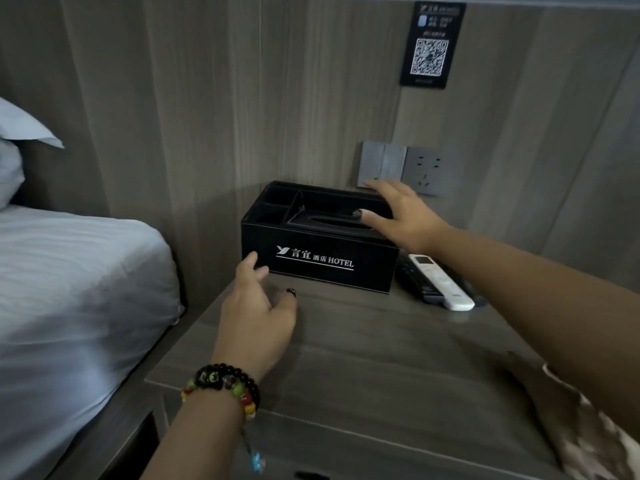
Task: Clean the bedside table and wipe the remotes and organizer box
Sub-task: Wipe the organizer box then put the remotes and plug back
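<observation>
Both arms are stretched forward, bare from the elbows down. The left hand (pixel 254 315) is held low on the near left, fingers loosely spread and relaxed, thumb stuck out to the right, nothing gripped. Dark polish can be seen on the thumbnail. A couple of beaded bracelets (pixel 223 384) are worn on the left wrist, one black, one multicoloured. The right hand (pixel 401 216) is reached farther and higher on the right, palm down, fingers straight and fanned out, thumb pointed left, nothing held. A patterned sleeve (pixel 595 434) is glimpsed at the near right edge.
</observation>
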Tool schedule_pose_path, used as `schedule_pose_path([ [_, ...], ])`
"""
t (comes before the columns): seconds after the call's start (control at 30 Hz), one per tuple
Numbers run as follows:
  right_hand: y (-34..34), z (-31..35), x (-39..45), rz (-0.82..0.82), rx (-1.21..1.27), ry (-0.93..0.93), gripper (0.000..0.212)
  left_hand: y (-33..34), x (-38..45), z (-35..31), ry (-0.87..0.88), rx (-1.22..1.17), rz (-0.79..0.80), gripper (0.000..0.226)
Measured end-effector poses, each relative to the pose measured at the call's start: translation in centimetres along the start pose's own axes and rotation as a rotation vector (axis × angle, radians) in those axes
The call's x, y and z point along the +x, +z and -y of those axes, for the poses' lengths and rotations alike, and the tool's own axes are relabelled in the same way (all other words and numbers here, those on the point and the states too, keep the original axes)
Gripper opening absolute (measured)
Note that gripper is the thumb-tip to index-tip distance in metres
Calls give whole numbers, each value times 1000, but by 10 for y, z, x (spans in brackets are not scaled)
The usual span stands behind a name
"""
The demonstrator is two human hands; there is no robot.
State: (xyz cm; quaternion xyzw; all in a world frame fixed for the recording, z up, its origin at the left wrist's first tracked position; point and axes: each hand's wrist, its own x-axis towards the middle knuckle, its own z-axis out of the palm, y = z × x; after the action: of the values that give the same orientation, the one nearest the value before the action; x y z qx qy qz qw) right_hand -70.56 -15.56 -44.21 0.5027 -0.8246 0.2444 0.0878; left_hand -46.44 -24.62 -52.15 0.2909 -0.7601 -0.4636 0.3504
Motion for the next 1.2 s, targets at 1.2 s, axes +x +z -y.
schedule_pose_path([
  [1.2, -19, -76, -73, 343, 140, 839, 24, 122, 8, -51, 167, -8, 180, 42],
])
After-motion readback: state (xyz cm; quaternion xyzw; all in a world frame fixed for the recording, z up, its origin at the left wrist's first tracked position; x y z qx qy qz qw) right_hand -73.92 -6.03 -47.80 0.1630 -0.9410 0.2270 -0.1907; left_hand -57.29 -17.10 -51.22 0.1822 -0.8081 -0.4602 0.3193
